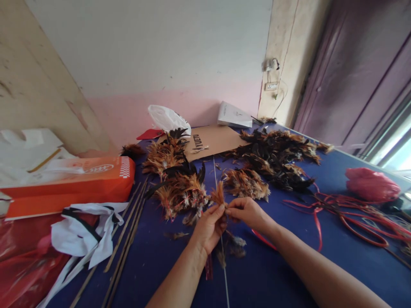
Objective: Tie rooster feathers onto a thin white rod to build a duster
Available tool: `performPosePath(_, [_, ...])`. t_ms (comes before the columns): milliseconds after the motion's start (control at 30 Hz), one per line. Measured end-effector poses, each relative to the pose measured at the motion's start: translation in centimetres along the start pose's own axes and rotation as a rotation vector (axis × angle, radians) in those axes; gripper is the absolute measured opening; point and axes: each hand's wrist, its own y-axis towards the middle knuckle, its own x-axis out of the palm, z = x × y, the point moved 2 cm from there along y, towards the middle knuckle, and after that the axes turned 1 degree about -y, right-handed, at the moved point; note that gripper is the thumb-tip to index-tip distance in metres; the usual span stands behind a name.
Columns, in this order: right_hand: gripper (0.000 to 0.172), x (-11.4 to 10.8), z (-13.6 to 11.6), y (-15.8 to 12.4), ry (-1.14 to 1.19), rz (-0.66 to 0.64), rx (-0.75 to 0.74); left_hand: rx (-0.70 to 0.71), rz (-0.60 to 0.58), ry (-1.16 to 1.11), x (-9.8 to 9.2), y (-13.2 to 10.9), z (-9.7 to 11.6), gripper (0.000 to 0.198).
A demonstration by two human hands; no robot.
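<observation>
Orange package (pixel 96 191), wall socket (pixel 271 86).

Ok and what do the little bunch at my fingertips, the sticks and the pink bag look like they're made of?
Bunch: feathers, orange-brown and soft-looking, going by the wispy, fanned tips.
Sticks: probably wood or bamboo, dull brown, judging by their slim, slightly uneven lengths; I can't tell which.
Pink bag: most likely thin plastic with a slight sheen, from its crinkled surface.
</observation>
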Motion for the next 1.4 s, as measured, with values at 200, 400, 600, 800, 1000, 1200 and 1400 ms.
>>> performPosePath(200, [0.02, -0.2, 0.3, 0.1, -0.002, -0.015, -0.003, 0.012, 0.003, 0.024, 0.0, 0.0, 0.0, 0.02])
performPosePath(400, [0.016, -0.4, -0.9, -0.3, -0.341, 0.075, -0.164, 0.019, 0.033, 0.048, -0.2, 0.1, 0.1, 0.02])
performPosePath(600, [0.013, -0.1, -2.4, -1.2, -0.64, 0.119, -0.437, -0.003, -0.018, -0.003, -0.2, 0.2, 0.1, 0.018])
performPosePath(800, [0.016, -0.8, -2.0, -0.6, -0.6, 0.106, -0.436, -0.029, 0.026, -0.009, -0.7, 0.4, 0.1, 0.017])
performPosePath(1000, [0.019, -5.5, -0.6, 0.7, -0.748, 0.514, -0.333, -0.047, 0.052, -0.111, -0.8, 0.6, 0.5, 0.007])
performPosePath(1200, [0.02, -6.2, -0.3, 1.4, -1.144, 0.48, -0.191, -0.078, 0.063, -0.167, -0.9, 0.7, 0.3, 0.002])
performPosePath(1400, [0.02, -5.3, -1.1, 2.6, -1.394, 0.401, -0.033, -0.102, 0.061, -0.181, -0.9, 0.6, 0.2, 0.002])
